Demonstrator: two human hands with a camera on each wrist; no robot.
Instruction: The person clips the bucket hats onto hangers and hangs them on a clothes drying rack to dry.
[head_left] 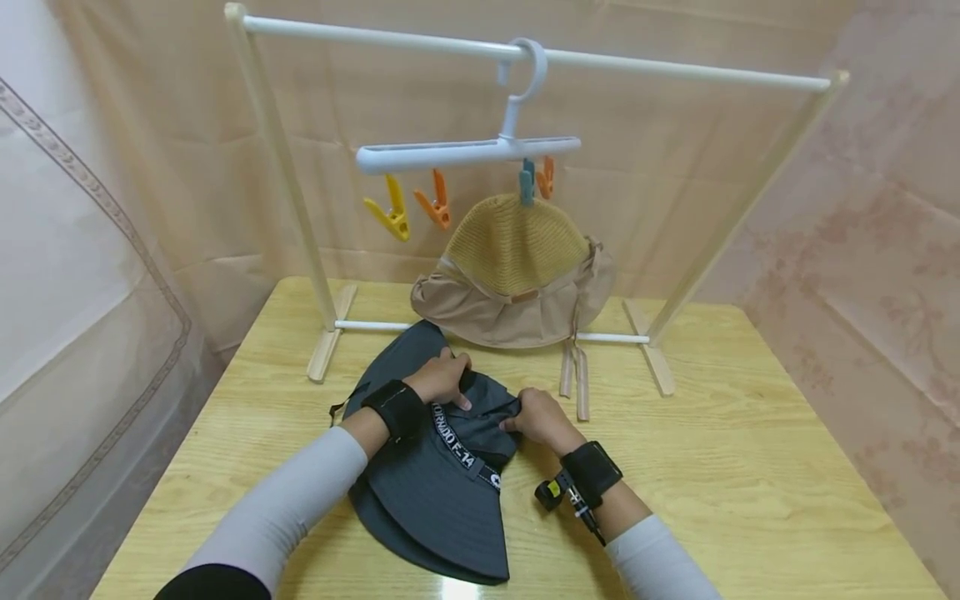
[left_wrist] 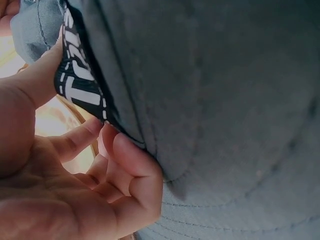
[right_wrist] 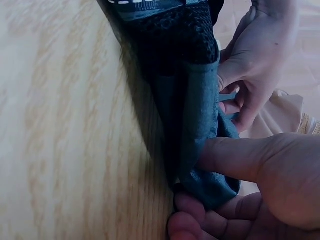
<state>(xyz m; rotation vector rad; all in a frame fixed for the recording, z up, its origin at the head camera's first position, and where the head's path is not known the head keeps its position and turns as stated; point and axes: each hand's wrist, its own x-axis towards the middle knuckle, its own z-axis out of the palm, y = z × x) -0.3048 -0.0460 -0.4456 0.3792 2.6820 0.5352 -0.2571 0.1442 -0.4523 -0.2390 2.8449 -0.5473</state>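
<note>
A dark grey bucket hat (head_left: pixel 435 492) lies folded on the table, its wide brim toward the front and a black band (head_left: pixel 459 448) with white lettering around its crown. My left hand (head_left: pixel 441 380) holds the crown from the far side. In the left wrist view, the thumb of that left hand (left_wrist: pixel 75 195) lies along the lettered band, and its fingers curl at the hat's edge. At the crown's right end, my right hand (head_left: pixel 547 421) pinches the fabric. The right wrist view shows the right hand (right_wrist: pixel 287 185) with its thumb on the cloth and fingers beneath.
A rack with a white top bar (head_left: pixel 675 71) stands behind the hat. From it hangs a white hanger (head_left: pixel 472 152) with yellow and orange clips. A blue clip (head_left: pixel 527 185) holds a tan straw-and-cloth hat (head_left: pixel 517 250), its ties (head_left: pixel 582 383) dangling over the wooden table (head_left: pixel 720 467).
</note>
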